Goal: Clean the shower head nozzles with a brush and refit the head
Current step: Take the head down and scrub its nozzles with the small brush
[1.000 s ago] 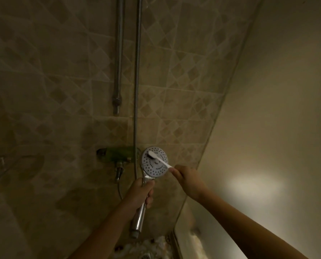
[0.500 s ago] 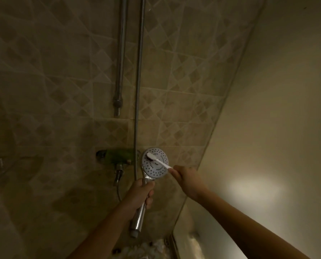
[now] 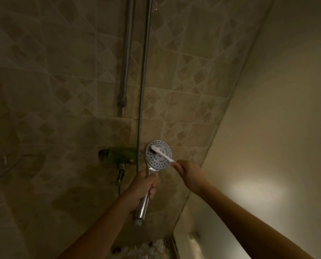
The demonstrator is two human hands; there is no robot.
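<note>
A round shower head (image 3: 160, 159) with a white face dotted by dark nozzles is detached, its chrome handle pointing down. My left hand (image 3: 143, 187) grips that handle just below the face. My right hand (image 3: 188, 173) pinches the end of a white toothbrush (image 3: 162, 154). The brush lies slanted across the face, with its bristle end pressed on the upper left nozzles.
Behind the head a green mixer valve (image 3: 121, 156) sits on the tiled wall. A chrome riser pipe (image 3: 143, 75) and a shorter rail (image 3: 125, 71) run up the wall. A plain smooth wall (image 3: 268, 128) closes the right side. Pebbled floor (image 3: 146, 249) shows below.
The brush head has slid up and left across the face. Both hands and the shower head stay almost where they were.
</note>
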